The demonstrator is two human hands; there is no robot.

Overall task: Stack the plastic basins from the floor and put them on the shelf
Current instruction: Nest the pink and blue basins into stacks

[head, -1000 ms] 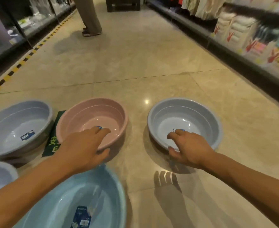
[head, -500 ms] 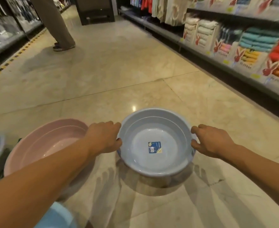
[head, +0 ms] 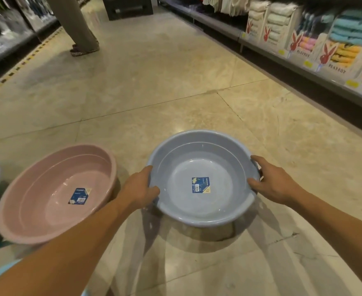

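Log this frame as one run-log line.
phase: lifting for stacking | left hand: gripping grey-blue basin rim | right hand: gripping opposite rim | pink basin: on floor, left of it

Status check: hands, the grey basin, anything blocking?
Both hands, left hand and right hand, grip the grey basin by its rim. Pink basin close on the left. Floor ahead open.
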